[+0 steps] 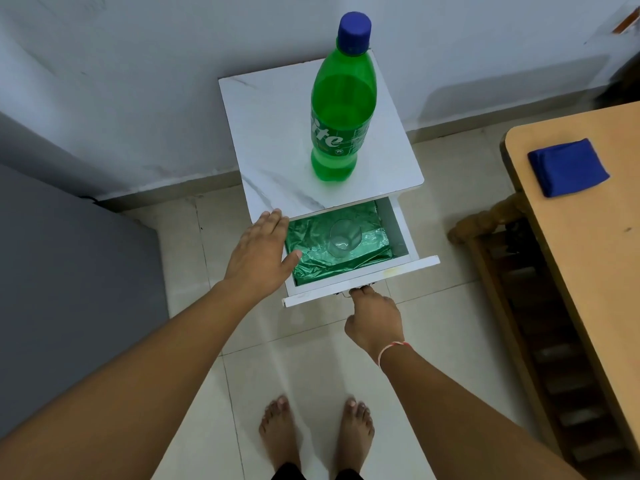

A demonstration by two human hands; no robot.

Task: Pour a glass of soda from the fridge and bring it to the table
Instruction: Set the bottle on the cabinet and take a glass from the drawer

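A green soda bottle (341,105) with a blue cap stands upright on the white marble-look side table (273,133). Below the top, the table's drawer (398,271) is pulled out. Inside it a clear drinking glass (344,241) stands on shiny green foil lining (318,261). My left hand (258,254) hovers flat with straight fingers over the drawer's left edge, just left of the glass. My right hand (374,320) grips the drawer handle under the front panel with curled fingers; the handle is mostly hidden.
A grey fridge (69,271) stands at the left. A wooden table (588,220) at the right carries a folded blue cloth (568,167), with a wooden chair (512,271) below. My bare feet (315,431) are on the tiled floor.
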